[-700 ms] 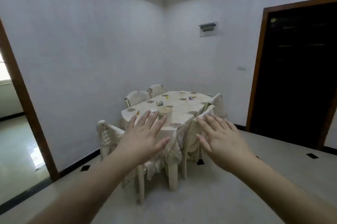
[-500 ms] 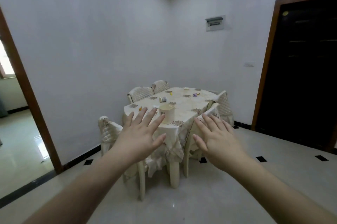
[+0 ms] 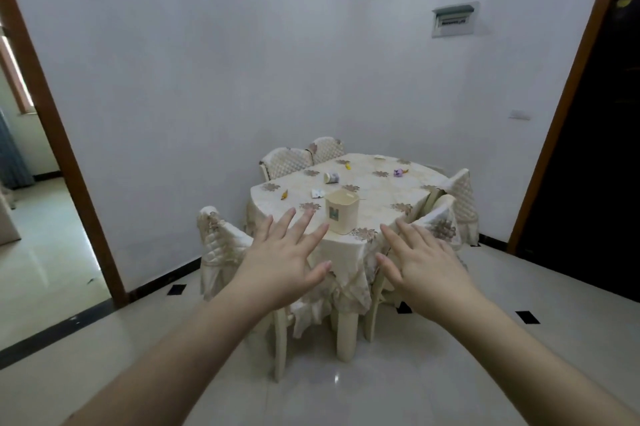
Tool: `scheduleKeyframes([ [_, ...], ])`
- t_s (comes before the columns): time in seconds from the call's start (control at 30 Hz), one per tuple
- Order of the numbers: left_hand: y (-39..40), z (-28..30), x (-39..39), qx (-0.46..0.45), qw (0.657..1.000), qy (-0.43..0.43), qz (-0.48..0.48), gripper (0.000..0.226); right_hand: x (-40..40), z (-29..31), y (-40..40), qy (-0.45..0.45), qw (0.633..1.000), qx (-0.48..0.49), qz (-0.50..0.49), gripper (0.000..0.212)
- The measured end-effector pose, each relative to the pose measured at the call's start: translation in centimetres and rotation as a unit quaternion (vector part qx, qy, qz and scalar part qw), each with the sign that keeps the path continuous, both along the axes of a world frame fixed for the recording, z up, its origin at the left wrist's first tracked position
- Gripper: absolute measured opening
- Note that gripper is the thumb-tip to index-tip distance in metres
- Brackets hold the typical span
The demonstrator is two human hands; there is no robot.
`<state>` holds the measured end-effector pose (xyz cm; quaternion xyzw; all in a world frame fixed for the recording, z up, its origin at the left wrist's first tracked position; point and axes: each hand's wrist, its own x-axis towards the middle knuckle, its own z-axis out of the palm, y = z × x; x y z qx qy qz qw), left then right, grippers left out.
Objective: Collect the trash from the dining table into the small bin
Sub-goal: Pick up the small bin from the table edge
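Note:
A dining table [image 3: 377, 193] with a cream flowered cloth stands ahead in the room's corner. A small cream bin [image 3: 341, 211] sits upright near its front edge. Scattered trash lies on the cloth: a white scrap [image 3: 316, 193], a tipped cup [image 3: 331, 177], a yellow wrapper [image 3: 284, 195], a purple wrapper [image 3: 399, 172], a small yellow piece [image 3: 348, 166] and a pale piece at the back [image 3: 380, 157]. My left hand [image 3: 282, 262] and my right hand [image 3: 424, 264] are stretched forward, palms down, fingers spread, empty, still short of the table.
Covered chairs surround the table: one at the front left [image 3: 221, 249], two at the back [image 3: 287, 162], two on the right [image 3: 457, 197]. An open doorway [image 3: 31, 217] lies left, a dark doorway [image 3: 588, 165] right. Glossy tiled floor [image 3: 346, 373] lies between me and the table.
The view has come closer to the table and tilted down. Both hands stay spread and empty, and the bin, earlier half hidden behind my left fingers, now shows fully.

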<state>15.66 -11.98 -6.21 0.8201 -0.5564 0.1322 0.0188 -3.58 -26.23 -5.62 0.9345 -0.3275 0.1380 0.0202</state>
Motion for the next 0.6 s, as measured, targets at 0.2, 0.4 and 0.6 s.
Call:
scheduleKeyframes([
  [0.2,-3.7,-1.6,6.6,-0.009,1.000,0.010,-0.017,0.072,7.2,-0.6,-3.1,0.006,1.000,-0.028,-0.012,0.062],
  [0.4,-7.4,-2.9,11.6,0.002,1.000,0.024,-0.015,0.072,12.7,-2.4,-6.6,0.008,0.999,-0.035,-0.011,0.061],
  [0.6,-13.1,-4.8,15.5,0.000,0.999,0.039,-0.010,0.075,16.5,-4.9,-12.2,-0.024,0.999,-0.023,-0.027,0.061],
])
